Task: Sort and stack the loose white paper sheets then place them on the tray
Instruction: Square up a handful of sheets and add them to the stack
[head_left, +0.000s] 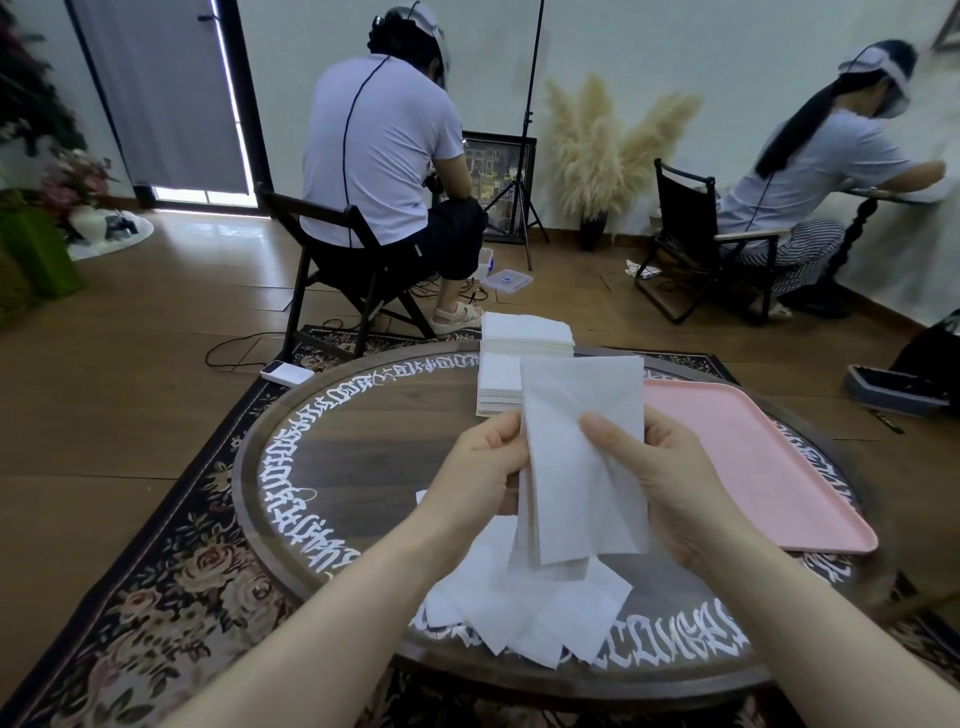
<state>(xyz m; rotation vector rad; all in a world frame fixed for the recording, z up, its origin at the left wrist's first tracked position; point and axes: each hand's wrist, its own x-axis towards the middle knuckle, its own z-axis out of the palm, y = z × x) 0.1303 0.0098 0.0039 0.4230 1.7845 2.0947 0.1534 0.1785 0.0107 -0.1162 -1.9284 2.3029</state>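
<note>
You had a small bundle of white sheets (582, 457) raised over the round surface (363, 441), both hands on it; your left hand (485, 465) gripped the left edge, fingers curled behind the paper, and your right hand (660, 478) pinched the right side with the thumb laid across the front; so each grip was grasping the sheets, neither released. Below them a loose heap of sheets (519, 613) lay fanned at the near rim, some corners hanging over the edge; two squared stacks (511, 364) stood at the far side; the pink tray (769, 467) sat to your right and held no paper in view. The risks, as I judged them: the thin sheets were offset at their lower ends, so a slack pinch could have let one slide out; a careless sweep of your forearm could have pushed the overhanging sheets onto the carpet (171, 597); squaring the bundle in mid-air might have creased it.
</note>
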